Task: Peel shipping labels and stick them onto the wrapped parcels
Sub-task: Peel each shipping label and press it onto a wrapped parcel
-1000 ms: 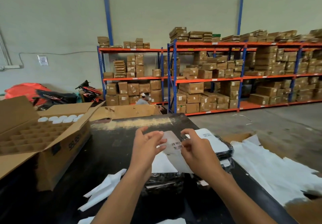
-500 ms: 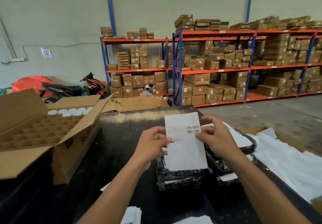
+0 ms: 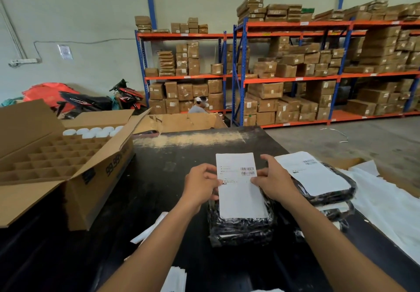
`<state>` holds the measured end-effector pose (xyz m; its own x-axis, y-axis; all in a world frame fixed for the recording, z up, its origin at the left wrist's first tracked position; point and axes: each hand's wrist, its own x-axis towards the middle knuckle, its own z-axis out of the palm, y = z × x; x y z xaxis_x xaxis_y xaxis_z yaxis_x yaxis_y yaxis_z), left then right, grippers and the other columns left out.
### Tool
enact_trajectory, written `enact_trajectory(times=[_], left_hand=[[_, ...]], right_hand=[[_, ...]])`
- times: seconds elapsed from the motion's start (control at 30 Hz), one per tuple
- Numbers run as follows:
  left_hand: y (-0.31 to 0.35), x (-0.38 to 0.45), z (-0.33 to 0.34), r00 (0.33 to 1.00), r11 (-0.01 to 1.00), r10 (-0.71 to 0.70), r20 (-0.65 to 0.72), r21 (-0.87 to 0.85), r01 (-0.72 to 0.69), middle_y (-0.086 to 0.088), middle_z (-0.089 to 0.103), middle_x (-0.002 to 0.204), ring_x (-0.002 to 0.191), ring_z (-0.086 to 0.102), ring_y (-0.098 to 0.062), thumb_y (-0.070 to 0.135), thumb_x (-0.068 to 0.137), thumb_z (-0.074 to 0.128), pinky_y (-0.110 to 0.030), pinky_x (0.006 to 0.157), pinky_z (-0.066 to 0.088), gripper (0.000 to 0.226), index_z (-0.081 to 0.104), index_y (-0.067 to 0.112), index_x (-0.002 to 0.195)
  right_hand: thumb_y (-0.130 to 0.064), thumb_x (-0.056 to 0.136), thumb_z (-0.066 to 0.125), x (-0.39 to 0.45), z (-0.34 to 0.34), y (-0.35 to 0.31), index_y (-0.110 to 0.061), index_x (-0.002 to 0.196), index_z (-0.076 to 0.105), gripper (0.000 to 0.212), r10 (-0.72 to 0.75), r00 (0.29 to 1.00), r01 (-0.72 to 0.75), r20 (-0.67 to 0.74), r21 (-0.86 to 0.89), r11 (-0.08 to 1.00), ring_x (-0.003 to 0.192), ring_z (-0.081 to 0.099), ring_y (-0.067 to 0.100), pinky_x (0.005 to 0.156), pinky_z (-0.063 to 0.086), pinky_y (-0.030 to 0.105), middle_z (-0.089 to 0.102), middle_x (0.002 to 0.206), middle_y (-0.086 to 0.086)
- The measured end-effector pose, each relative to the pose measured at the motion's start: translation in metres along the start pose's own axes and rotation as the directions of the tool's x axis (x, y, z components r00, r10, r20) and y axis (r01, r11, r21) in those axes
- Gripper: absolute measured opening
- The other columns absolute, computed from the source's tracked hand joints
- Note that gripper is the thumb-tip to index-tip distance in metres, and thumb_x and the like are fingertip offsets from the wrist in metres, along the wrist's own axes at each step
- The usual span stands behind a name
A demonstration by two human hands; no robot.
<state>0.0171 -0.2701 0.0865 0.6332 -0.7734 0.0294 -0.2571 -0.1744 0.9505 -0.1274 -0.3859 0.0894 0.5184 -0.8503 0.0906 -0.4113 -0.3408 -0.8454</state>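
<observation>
I hold a white shipping label [image 3: 241, 191] with a barcode by both side edges. My left hand [image 3: 201, 183] pinches its left edge, my right hand [image 3: 273, 181] its right edge. The label's lower part lies over a black wrapped parcel [image 3: 241, 228] on the black table [image 3: 159, 178]. To the right a stack of black parcels [image 3: 327, 197] carries a stuck-on label [image 3: 311, 172] on top.
An open cardboard box [image 3: 75, 178] with dividers and white caps stands at the left. White backing sheets [image 3: 391, 210] pile at the right; loose ones lie near the front edge [image 3: 175, 280]. A person [image 3: 200, 105] sits beyond the table before shelves of boxes.
The label went from being peeled to held flat, then came down over the black parcel. My hands lowered with it, still gripping both edges.
</observation>
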Motion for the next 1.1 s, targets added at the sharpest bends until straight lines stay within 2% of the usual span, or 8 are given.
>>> enact_trajectory(times=[0.1,0.27,0.4,0.53,0.6,0.87,0.97,1.1], left_hand=[[-0.005,0.007,0.002,1.000,1.000,-0.024,-0.001,0.011,0.024,-0.007,0.072,0.094,0.077,0.070,-0.021,0.001,0.086,0.065,-0.027,0.057,0.056,0.019,0.061,0.013,0.101],[-0.014,0.012,0.007,0.998,0.997,-0.070,-0.007,0.028,0.070,-0.011,0.071,0.093,0.075,0.068,-0.021,-0.001,0.086,0.065,-0.024,0.052,0.052,0.023,0.060,0.011,0.105],[-0.019,0.013,0.010,0.997,0.995,-0.055,-0.046,0.085,0.059,-0.009,0.071,0.088,0.065,0.064,-0.016,-0.002,0.085,0.065,-0.024,0.051,0.051,0.021,0.059,0.014,0.097],[-0.024,0.016,0.013,0.998,0.974,-0.005,-0.063,0.224,0.019,-0.005,0.072,0.085,0.073,0.068,-0.017,0.002,0.083,0.069,-0.034,0.069,0.058,0.027,0.055,0.020,0.098],[-0.026,0.016,0.013,0.998,0.959,0.012,-0.066,0.282,0.008,-0.004,0.072,0.086,0.079,0.069,-0.019,0.006,0.082,0.071,-0.039,0.077,0.058,0.030,0.055,0.020,0.103],[-0.024,0.014,0.016,0.996,0.934,0.049,-0.069,0.356,-0.021,0.000,0.062,0.098,0.091,0.060,-0.018,0.010,0.082,0.073,-0.037,0.082,0.055,0.057,0.045,0.012,0.132],[-0.025,0.014,0.018,0.995,0.927,0.071,-0.071,0.373,-0.040,-0.003,0.063,0.108,0.096,0.058,-0.020,0.012,0.081,0.075,-0.040,0.086,0.055,0.064,0.043,0.011,0.136],[-0.027,0.014,0.018,0.991,0.898,0.125,-0.053,0.431,-0.091,-0.002,0.061,0.122,0.107,0.059,-0.022,0.015,0.082,0.074,-0.041,0.091,0.053,0.071,0.036,0.017,0.143]], right_hand=[[-0.008,0.084,0.065,0.006,0.000,0.000,-0.018,0.146,0.027,0.073,0.005,0.999,-0.004,0.036,-0.022,1.000,0.097,0.061,0.021,0.065,0.045,0.026,0.068,0.103,0.003],[-0.006,0.083,0.066,0.012,0.000,0.003,-0.016,0.145,0.028,0.074,-0.012,0.998,0.016,0.062,-0.072,0.997,0.101,0.060,0.020,0.085,0.045,0.032,0.070,0.108,0.004],[-0.003,0.084,0.063,0.012,0.006,0.006,-0.016,0.147,0.025,0.074,-0.002,0.996,0.007,0.089,-0.054,0.999,0.096,0.056,0.017,0.082,0.043,0.028,0.068,0.102,0.004],[0.000,0.085,0.060,0.013,0.011,0.010,-0.017,0.147,0.023,0.074,0.008,0.995,-0.004,0.098,-0.043,0.999,0.095,0.057,0.020,0.072,0.044,0.027,0.063,0.098,0.002],[0.001,0.085,0.058,0.014,0.013,0.012,-0.017,0.147,0.023,0.073,0.016,0.994,-0.010,0.104,-0.054,0.998,0.096,0.055,0.020,0.074,0.043,0.028,0.062,0.101,0.003],[0.000,0.084,0.057,0.018,0.018,0.019,-0.016,0.144,0.029,0.068,0.030,0.995,-0.019,0.097,-0.112,0.993,0.095,0.052,0.019,0.079,0.040,0.026,0.055,0.100,0.001],[-0.002,0.086,0.055,0.018,0.021,0.023,-0.016,0.142,0.029,0.063,0.022,0.997,-0.010,0.073,-0.161,0.987,0.097,0.052,0.020,0.079,0.042,0.028,0.055,0.107,0.003],[-0.007,0.087,0.055,0.018,0.023,0.030,-0.015,0.142,0.028,0.061,-0.046,0.998,0.056,0.040,-0.318,0.946,0.118,0.049,0.028,0.094,0.046,0.041,0.050,0.133,0.009]])
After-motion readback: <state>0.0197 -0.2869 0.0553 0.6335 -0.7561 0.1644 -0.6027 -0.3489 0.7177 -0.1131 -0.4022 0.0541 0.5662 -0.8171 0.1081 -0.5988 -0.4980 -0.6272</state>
